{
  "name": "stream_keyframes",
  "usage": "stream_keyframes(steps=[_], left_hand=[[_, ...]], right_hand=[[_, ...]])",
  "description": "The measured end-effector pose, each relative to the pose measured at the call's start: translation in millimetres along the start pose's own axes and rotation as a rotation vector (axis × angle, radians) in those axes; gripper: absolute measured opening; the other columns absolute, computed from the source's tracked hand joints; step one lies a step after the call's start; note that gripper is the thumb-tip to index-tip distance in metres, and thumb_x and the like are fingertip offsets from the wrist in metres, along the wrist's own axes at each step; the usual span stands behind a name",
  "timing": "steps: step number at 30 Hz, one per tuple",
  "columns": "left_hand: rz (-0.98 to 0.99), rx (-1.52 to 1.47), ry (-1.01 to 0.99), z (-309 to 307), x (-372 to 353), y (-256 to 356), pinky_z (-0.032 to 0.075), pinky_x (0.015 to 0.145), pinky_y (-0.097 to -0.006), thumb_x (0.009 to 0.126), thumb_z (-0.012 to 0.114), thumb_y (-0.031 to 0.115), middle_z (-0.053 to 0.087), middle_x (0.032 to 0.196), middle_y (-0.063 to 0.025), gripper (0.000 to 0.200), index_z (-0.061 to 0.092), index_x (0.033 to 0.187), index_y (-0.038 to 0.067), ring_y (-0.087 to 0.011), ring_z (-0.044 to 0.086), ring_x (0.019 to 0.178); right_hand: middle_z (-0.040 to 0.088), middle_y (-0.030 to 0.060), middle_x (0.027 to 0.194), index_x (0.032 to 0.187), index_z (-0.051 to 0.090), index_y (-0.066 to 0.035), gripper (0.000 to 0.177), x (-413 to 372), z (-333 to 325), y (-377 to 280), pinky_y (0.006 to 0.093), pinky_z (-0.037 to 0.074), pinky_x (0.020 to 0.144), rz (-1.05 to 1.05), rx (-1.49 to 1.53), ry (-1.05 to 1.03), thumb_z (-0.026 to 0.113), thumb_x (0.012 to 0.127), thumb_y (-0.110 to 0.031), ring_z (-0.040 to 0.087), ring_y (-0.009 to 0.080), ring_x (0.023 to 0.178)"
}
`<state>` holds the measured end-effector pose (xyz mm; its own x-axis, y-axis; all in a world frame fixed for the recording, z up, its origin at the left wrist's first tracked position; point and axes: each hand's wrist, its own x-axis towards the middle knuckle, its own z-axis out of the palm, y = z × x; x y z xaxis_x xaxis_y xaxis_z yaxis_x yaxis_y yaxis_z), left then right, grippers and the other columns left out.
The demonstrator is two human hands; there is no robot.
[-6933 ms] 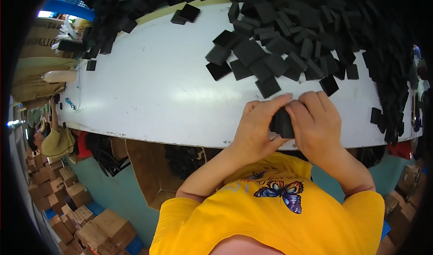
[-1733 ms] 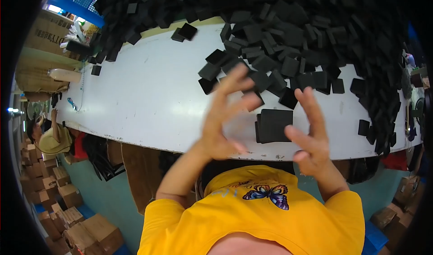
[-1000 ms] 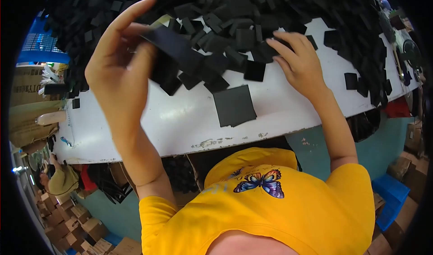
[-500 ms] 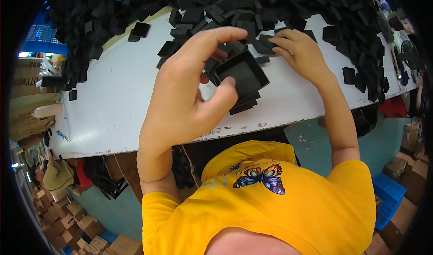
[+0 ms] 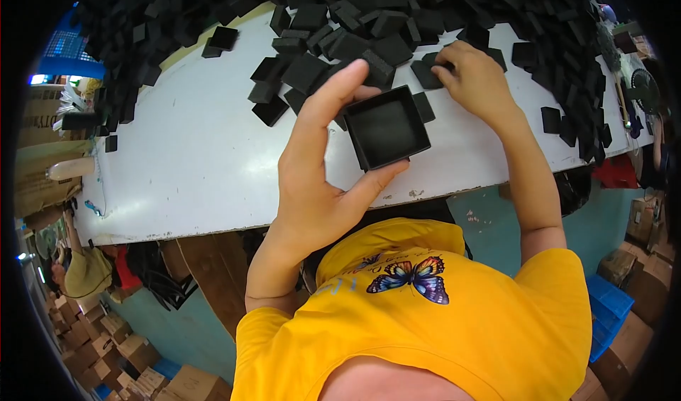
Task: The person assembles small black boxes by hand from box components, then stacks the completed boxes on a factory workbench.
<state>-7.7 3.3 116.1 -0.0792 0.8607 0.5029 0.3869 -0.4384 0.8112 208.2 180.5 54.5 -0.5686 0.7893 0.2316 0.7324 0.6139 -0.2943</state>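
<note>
A square, open-topped black box [image 5: 387, 128] is tilted towards me, its hollow inside showing. My left hand [image 5: 312, 167] is closed around it, thumb along the lower edge and some fingers behind the upper left side; the index finger sticks up free. Part of another black piece peeks out under the box. Farther right, my right hand [image 5: 472, 78] has its fingers bent down onto a black foam block [image 5: 427, 75] on the table. The fingertips are partly hidden against the dark pieces.
A big heap of black blocks [image 5: 383, 21] covers the far side of the white table [image 5: 177, 167] and runs down its right side. Two blocks [image 5: 221, 41] lie apart at the left. Cardboard boxes [image 5: 191, 387] and a blue crate [image 5: 608, 309] stand on the floor.
My left hand has shifted right and closed in around the black box, which has turned and looks more upright to view. My right hand has barely moved, its fingers now more curled.
</note>
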Motion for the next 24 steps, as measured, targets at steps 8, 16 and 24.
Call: stream_keyframes(steps=[8,16,24], left_hand=[[-0.005,-0.014,-0.053,-4.8,-8.2,-12.4,0.049,0.100,-0.0358,0.067,0.090,-0.001,0.061,0.126,-0.0169,0.109,0.026,0.155,0.004,-0.0253,0.062,0.115],[-0.003,-0.013,0.004,0.1,-17.6,-17.2,0.047,0.103,-0.0370,0.066,0.093,0.002,0.057,0.126,-0.0134,0.109,0.024,0.151,0.006,-0.0243,0.059,0.118],[0.035,0.006,-0.055,-6.1,-14.4,-17.8,0.045,0.106,-0.0369,0.067,0.092,0.000,0.056,0.131,-0.0121,0.079,0.048,0.132,0.003,-0.0240,0.057,0.122]], right_hand=[[0.069,0.0061,0.094,0.105,0.070,0.000,0.015,2.7,-81.3,-52.6,0.0251,0.056,0.072,-0.054,0.996,0.184,0.068,0.091,0.001,0.068,0.0127,0.083],[0.069,0.0078,0.091,0.092,0.072,0.002,0.008,30.9,-101.3,-93.0,0.0225,0.052,0.063,-0.674,0.662,-0.160,0.072,0.084,0.004,0.066,0.0143,0.073],[0.058,0.0052,0.076,0.090,0.067,-0.003,0.012,23.6,-80.9,-107.6,0.0296,0.045,0.059,-0.527,0.663,-0.116,0.070,0.079,0.001,0.057,0.0182,0.067]])
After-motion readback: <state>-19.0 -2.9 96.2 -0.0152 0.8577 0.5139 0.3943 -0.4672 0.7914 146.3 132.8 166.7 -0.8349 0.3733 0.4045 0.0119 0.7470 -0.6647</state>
